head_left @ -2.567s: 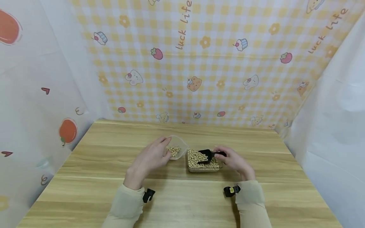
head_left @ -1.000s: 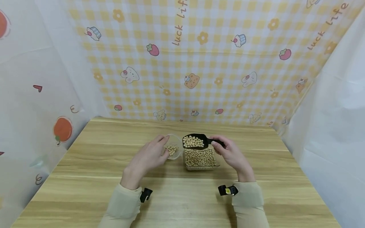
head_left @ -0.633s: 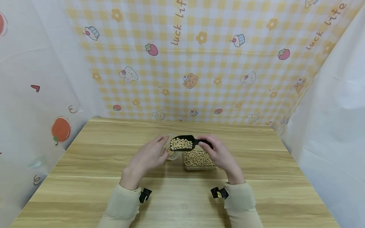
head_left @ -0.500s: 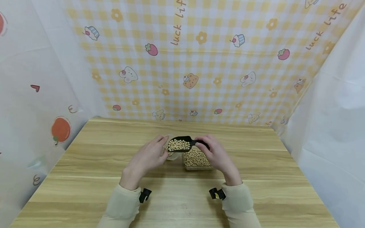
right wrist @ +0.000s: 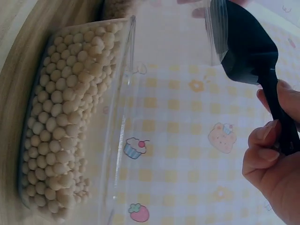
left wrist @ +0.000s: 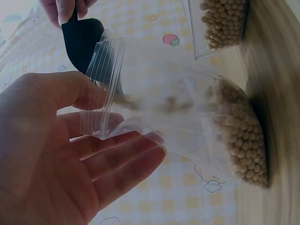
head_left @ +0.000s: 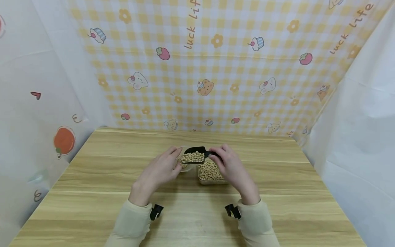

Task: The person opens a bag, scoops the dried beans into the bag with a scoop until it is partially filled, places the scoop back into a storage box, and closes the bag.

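Observation:
My left hand [head_left: 158,168] pinches the rim of a clear zip bag [left wrist: 173,93] between thumb and fingers. Round beige beans [left wrist: 243,140] lie at the bag's bottom, and a blurred streak of beans falls inside it in the left wrist view. My right hand [head_left: 232,168] grips the handle of a black scoop [right wrist: 251,47], whose tip is in the bag's mouth. Beans [head_left: 193,157] still lie in the scoop in the head view. Beneath my right hand stands a clear rectangular box [right wrist: 124,117] of the same beans, partly hidden by that hand in the head view.
The wooden table [head_left: 197,219] carries the bag and, just right of it, the box. A checked yellow-and-white cloth [head_left: 191,68] hangs behind the table's back edge, with white printed sheets on both sides.
From the box, the black scoop has come up full of beans and moved left to the bag, where it now tips beans in. My left hand has kept its hold on the bag.

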The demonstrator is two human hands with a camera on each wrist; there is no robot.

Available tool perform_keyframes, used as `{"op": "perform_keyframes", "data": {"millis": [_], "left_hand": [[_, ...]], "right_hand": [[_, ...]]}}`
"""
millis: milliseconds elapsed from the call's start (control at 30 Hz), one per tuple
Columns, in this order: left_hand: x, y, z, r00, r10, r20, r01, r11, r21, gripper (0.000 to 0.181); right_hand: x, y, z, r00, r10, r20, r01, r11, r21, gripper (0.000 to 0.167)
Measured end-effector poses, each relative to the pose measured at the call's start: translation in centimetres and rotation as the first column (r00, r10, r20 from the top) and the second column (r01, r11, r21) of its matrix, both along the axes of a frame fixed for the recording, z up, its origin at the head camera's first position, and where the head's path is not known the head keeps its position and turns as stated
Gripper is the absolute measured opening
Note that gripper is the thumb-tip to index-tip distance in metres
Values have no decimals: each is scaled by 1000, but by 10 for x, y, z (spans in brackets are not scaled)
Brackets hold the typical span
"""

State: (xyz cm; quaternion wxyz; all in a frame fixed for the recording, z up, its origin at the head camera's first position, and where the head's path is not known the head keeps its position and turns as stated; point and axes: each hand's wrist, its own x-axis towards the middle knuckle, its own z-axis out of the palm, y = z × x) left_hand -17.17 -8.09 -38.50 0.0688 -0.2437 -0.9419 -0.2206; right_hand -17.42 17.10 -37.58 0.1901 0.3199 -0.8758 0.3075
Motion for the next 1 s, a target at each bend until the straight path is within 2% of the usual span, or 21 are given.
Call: {"op": "perform_keyframes", "data": {"millis": [233,533,667,867,1000], "left_hand": [[0,0,1,1000,6,8,-6,1000,-2,54],[0,-1,0,1000,10,5,-10,1000,7,53],[0,-1,-1,1000,11,4,-11,1000,12,54],[1,-2,0,1000,10,11,-10,1000,17,53],[1,-2,1,1000,13,11,-13,1000,16,53]], "right_hand": [[7,-6,6,999,-2,-51,3,1000,28,19],[17,-13,11,991,-34,-127,44,996,78,20],[18,-14,13,988,-19,-154,32,996,83,21],[12,1,14,992,51,-119,-53,999,-12,22],[8,24,15,997,53,-57,-56,997,-52,24]]}}
